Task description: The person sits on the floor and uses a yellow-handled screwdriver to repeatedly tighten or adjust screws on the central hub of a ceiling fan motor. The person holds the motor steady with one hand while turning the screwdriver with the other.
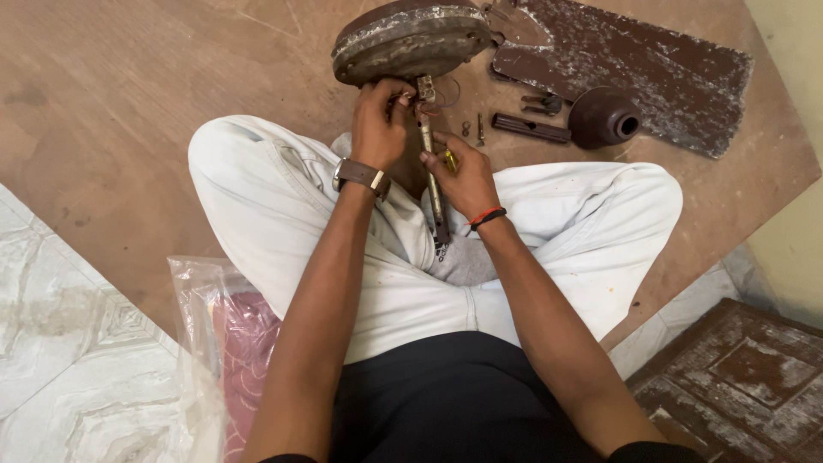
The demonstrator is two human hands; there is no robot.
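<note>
Now rod (431,176) lies between both hands' fingers (433,159).

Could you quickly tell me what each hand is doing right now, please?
Left hand: pinching the wires at the fan motor.
Right hand: closed around the metal rod.

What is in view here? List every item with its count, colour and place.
fan motor housing: 1, grey-brown, top centre on the floor
metal rod: 1, tan, running from the motor to the lap
fan blade: 1, dark brown, top right
cup-shaped cover: 1, dark brown, beside the blade
flat bar: 1, dark, left of the cover
plastic bag: 1, clear with pink cloth, lower left
left hand: 1, watch on wrist, at the wires under the motor
right hand: 1, red-black band, gripping the rod
</note>
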